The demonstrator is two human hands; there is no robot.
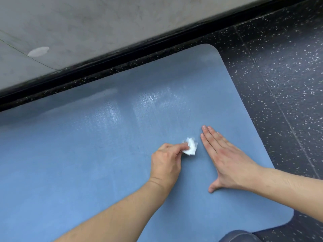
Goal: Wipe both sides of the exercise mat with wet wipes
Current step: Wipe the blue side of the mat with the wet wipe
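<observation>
- Pinching a crumpled white wet wipe (190, 148) against the blue exercise mat (87, 163): left hand (166, 163), grip clamped on it.
- Right hand (225, 159) flat on mat just beside the wipe, fingers straight, grip apart.
- Mat lies on speckled dark floor (279, 75); wet sheen beyond the hands.

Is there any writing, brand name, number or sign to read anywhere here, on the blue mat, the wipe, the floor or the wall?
None: no readable text shows anywhere in this view.
Blue rubbery exercise mat: plain, only wet shine.
Crumpled white wet wipe, pinched by the left hand: no print.
Right hand, flat on the mat: nothing written.
Dark speckled floor: flecks only.
Grey wall: one pale blurred patch, no letters discernible.
</observation>
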